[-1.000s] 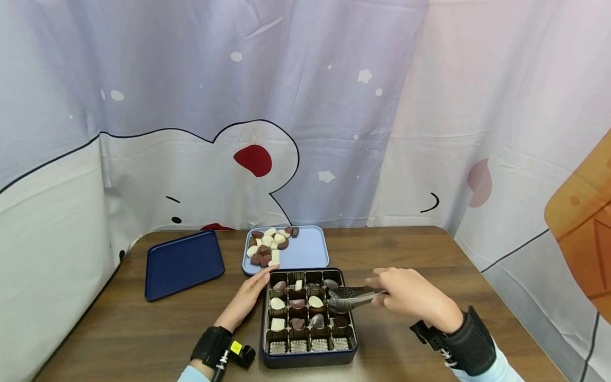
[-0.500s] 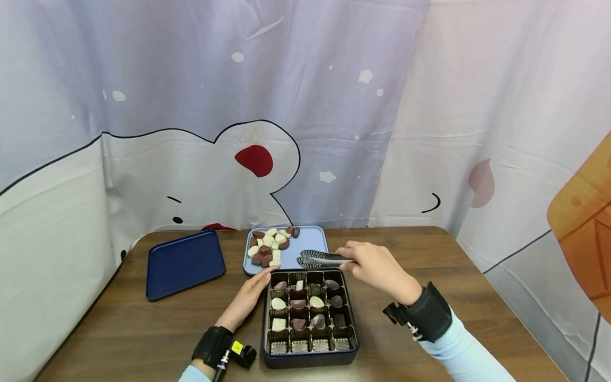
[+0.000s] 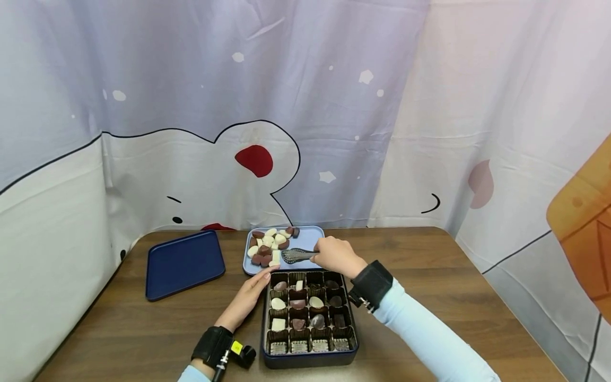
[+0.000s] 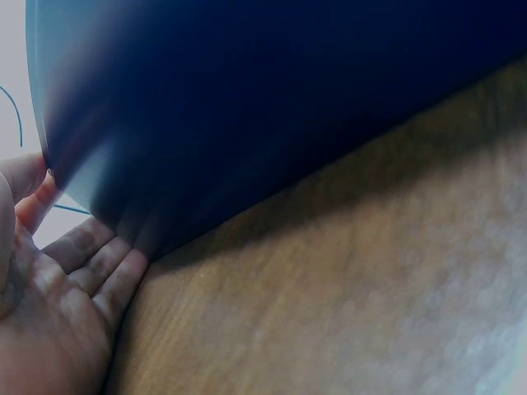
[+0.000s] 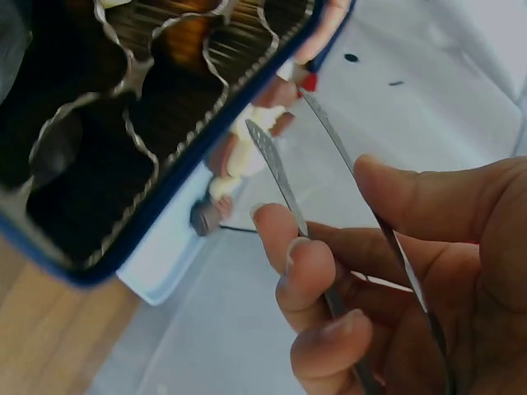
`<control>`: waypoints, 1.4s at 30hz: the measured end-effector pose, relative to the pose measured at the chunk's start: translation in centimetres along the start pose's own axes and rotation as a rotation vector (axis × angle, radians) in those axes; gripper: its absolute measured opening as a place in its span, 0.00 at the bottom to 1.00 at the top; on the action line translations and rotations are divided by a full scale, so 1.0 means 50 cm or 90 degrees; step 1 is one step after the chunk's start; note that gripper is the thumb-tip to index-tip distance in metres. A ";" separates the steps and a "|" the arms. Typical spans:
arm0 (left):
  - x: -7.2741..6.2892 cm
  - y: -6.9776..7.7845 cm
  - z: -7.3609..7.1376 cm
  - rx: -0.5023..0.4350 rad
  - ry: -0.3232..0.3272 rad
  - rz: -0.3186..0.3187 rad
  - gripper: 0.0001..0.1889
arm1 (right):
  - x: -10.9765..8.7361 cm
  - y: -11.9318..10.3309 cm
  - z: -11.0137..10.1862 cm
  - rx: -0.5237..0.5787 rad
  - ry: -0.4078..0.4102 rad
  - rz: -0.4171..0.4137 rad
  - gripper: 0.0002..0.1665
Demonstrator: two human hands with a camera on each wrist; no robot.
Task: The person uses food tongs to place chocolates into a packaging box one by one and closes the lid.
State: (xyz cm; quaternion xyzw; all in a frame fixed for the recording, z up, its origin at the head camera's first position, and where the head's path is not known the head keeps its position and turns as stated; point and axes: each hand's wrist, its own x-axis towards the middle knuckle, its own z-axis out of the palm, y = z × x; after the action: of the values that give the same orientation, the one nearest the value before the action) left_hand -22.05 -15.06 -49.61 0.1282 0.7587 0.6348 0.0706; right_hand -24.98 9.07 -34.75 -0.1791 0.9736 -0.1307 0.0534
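no readable text, labels or numbers anywhere.

From my left wrist view the box wall [image 4: 247, 107] is a dark blur. The tongs' [image 5: 284, 177] tips seem hidden behind the box rim, upper middle of my right wrist view.

We extend our right hand [image 3: 334, 254] forward, arm reaching diagonally, fingers and thumb curled in a pinch grip on the tongs [image 3: 297, 255]. Our left hand [image 3: 245, 300] lies forward, fingers straight, fingertips flat against a side wall, wrist low.
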 end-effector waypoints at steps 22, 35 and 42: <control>-0.001 0.002 -0.002 -0.003 0.004 -0.007 0.25 | 0.089 -0.068 0.073 -0.084 0.011 0.032 0.11; 0.002 0.002 -0.001 -0.003 0.005 -0.003 0.25 | 0.090 -0.058 0.067 -0.119 0.024 0.074 0.10; 0.002 0.000 0.000 -0.003 0.008 -0.003 0.24 | 0.086 -0.056 0.063 -0.128 0.045 0.063 0.23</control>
State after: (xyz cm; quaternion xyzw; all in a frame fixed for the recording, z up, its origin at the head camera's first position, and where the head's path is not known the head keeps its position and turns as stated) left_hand -22.15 -15.04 -49.59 0.1220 0.7580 0.6371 0.0677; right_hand -27.58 4.23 -37.26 -0.1307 0.9908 -0.0357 0.0070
